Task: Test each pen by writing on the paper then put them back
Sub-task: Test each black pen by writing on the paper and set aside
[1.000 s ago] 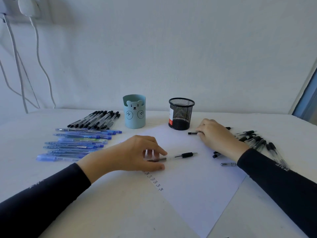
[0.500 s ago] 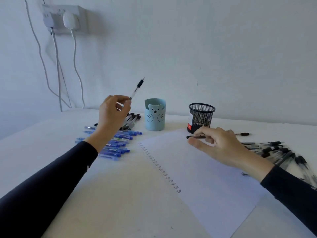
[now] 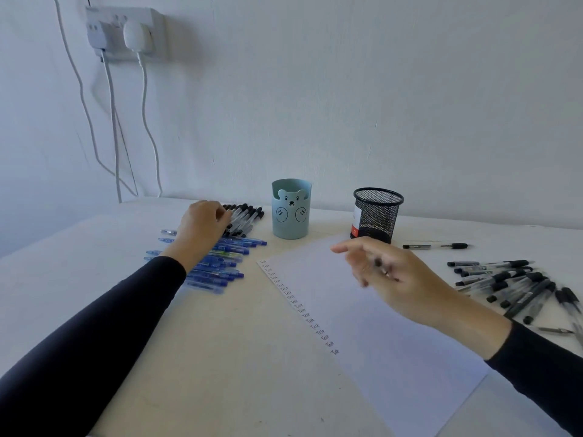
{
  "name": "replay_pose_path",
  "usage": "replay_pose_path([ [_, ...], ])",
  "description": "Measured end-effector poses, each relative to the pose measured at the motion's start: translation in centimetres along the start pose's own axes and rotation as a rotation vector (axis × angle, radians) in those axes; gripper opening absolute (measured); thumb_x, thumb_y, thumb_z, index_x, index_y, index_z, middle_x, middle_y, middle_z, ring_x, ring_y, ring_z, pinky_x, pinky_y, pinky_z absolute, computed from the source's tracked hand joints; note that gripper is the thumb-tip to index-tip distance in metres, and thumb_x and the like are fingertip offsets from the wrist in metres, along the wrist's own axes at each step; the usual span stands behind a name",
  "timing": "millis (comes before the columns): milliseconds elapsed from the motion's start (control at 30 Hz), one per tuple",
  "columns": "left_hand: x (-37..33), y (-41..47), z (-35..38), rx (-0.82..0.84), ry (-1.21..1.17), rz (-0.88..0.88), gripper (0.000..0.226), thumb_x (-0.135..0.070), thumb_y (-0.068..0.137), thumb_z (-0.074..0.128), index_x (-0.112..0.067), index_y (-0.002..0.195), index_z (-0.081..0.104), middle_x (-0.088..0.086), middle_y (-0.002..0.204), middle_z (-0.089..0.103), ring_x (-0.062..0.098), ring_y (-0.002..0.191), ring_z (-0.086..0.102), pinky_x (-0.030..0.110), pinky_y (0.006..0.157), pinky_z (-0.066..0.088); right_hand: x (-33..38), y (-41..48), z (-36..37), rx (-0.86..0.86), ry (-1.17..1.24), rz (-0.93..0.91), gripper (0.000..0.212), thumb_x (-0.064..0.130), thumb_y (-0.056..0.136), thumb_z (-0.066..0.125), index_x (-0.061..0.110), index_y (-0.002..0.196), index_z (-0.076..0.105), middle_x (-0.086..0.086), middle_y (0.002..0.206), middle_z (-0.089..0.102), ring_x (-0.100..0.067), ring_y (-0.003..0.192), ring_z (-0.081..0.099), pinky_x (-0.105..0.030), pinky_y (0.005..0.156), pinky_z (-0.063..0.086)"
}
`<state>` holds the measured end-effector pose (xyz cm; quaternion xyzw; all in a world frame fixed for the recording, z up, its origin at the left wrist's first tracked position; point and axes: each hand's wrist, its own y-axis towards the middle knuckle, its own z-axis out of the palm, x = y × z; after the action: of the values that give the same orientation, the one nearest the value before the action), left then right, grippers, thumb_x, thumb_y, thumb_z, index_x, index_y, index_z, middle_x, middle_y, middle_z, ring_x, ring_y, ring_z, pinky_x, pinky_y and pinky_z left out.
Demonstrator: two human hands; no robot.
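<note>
My left hand (image 3: 202, 228) lies on the left end of a row of black pens (image 3: 246, 216) at the back left, its fingers curled down on a black pen there. Blue pens (image 3: 220, 263) lie in rows just in front. My right hand (image 3: 394, 275) hovers blurred over the top of the white paper (image 3: 394, 342), and a dark pen (image 3: 377, 263) shows between its fingers. A column of small written words runs along the paper's left edge. A heap of black pens (image 3: 511, 285) lies at the right.
A light blue bear cup (image 3: 291, 212) and a black mesh cup (image 3: 377, 216) stand behind the paper. One black pen (image 3: 435, 246) lies alone right of the mesh cup. White cables hang from a wall socket (image 3: 126, 33) at the back left.
My left hand picked a pen off the paper, raised it, then lowered it onto the row of black pens. My right hand lifted off the paper's top edge with its pen. The view turned left.
</note>
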<state>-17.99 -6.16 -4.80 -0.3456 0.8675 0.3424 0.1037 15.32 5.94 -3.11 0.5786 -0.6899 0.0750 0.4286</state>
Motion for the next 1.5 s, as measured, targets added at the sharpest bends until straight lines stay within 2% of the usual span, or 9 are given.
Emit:
replay_pose_path([
  [67, -0.7, -0.1, -0.2, -0.017, -0.002, 0.048, 0.024, -0.025, 0.097, 0.053, -0.006, 0.090, 0.067, 0.007, 0.090, 0.064, 0.023, 0.081, 0.059, 0.030, 0.068, 0.043, 0.5, 0.0, 0.0, -0.023, 0.147, 0.056, 0.043, 0.051, 0.099, 0.033, 0.026, 0.114, 0.064, 0.007, 0.080, 0.066, -0.013, 0.077, 0.060, -0.022, 0.074, 0.048],
  [167, -3.0, -1.3, -0.6, 0.019, -0.055, 0.237, 0.019, -0.026, 0.096, 0.056, -0.013, 0.095, 0.069, -0.002, 0.088, 0.061, 0.015, 0.081, 0.056, 0.027, 0.070, 0.041, 1.4, -0.2, -0.2, 0.014, 0.349, 0.207, 0.044, 0.038, 0.107, 0.025, 0.017, 0.113, 0.063, -0.011, 0.067, 0.067, -0.019, 0.061, 0.056, -0.030, 0.065, 0.046],
  [300, -6.3, -4.6, 0.1, 0.302, -0.183, 0.577, 0.035, -0.046, 0.090, 0.051, -0.019, 0.100, 0.073, -0.008, 0.097, 0.064, 0.011, 0.084, 0.061, 0.030, 0.078, 0.051, 1.7, -0.8, 0.3, 0.131, 0.394, 0.308, 0.030, 0.009, 0.102, 0.039, 0.008, 0.102, 0.069, -0.016, 0.079, 0.073, -0.018, 0.067, 0.061, -0.026, 0.060, 0.049],
  [433, -8.3, -6.9, 1.1, 0.481, -0.220, 0.663, 0.039, -0.056, 0.090, 0.048, -0.032, 0.112, 0.069, -0.015, 0.124, 0.059, 0.000, 0.107, 0.056, 0.011, 0.087, 0.038, 2.4, -1.7, 1.7, 0.162, 0.242, 0.275, 0.030, 0.036, 0.080, 0.073, 0.013, 0.065, 0.062, 0.002, 0.059, 0.062, -0.010, 0.059, 0.052, -0.019, 0.055, 0.041],
  [567, -8.8, -7.7, 1.4, 0.526, -0.225, 0.674, 0.038, -0.055, 0.087, 0.050, -0.037, 0.116, 0.066, -0.016, 0.131, 0.054, 0.001, 0.116, 0.053, 0.018, 0.096, 0.040, 2.6, -2.6, 3.7, 0.100, 0.216, 0.204, 0.049, 0.022, 0.086, 0.073, 0.013, 0.052, 0.039, 0.009, 0.045, 0.041, -0.014, 0.049, 0.040, -0.029, 0.055, 0.039],
  [700, -8.8, -7.7, 1.5, 0.560, -0.216, 0.661, 0.030, -0.045, 0.092, 0.057, -0.033, 0.118, 0.065, -0.012, 0.126, 0.058, 0.002, 0.115, 0.053, 0.018, 0.102, 0.036, 2.7, -2.7, 4.2, 0.063, 0.177, 0.227, 0.048, 0.007, 0.087, 0.067, 0.010, 0.053, 0.033, 0.002, 0.048, 0.030, -0.010, 0.044, 0.028, -0.019, 0.045, 0.028],
  [1100, -9.0, -7.7, 1.3, 0.611, -0.206, 0.644, 0.030, -0.045, 0.092, 0.056, -0.033, 0.119, 0.062, -0.011, 0.124, 0.057, 0.004, 0.113, 0.053, 0.021, 0.101, 0.037, 2.8, -2.9, 4.3, 0.106, 0.217, 0.277, 0.044, 0.009, 0.087, 0.068, 0.010, 0.053, 0.040, 0.003, 0.043, 0.039, -0.009, 0.038, 0.035, -0.017, 0.041, 0.031],
  [1267, -9.1, -7.6, 1.3, 0.617, -0.191, 0.638, 0.032, -0.046, 0.092, 0.055, -0.033, 0.121, 0.062, -0.011, 0.125, 0.056, 0.003, 0.114, 0.052, 0.004, 0.092, 0.030, 2.6, -2.7, 4.4, 0.067, 0.217, 0.262, 0.048, 0.007, 0.086, 0.068, 0.014, 0.050, 0.037, 0.004, 0.044, 0.036, -0.012, 0.043, 0.035, -0.019, 0.043, 0.032],
  [1500, -9.2, -7.7, 1.2, 0.633, -0.192, 0.631, 0.031, -0.046, 0.092, 0.055, -0.034, 0.120, 0.061, -0.011, 0.125, 0.056, 0.003, 0.115, 0.051, 0.017, 0.099, 0.033, 2.7, -2.8, 4.3, 0.105, 0.210, 0.256, 0.048, 0.006, 0.085, 0.067, 0.014, 0.049, 0.037, 0.005, 0.043, 0.037, -0.012, 0.043, 0.036, -0.019, 0.044, 0.034],
])
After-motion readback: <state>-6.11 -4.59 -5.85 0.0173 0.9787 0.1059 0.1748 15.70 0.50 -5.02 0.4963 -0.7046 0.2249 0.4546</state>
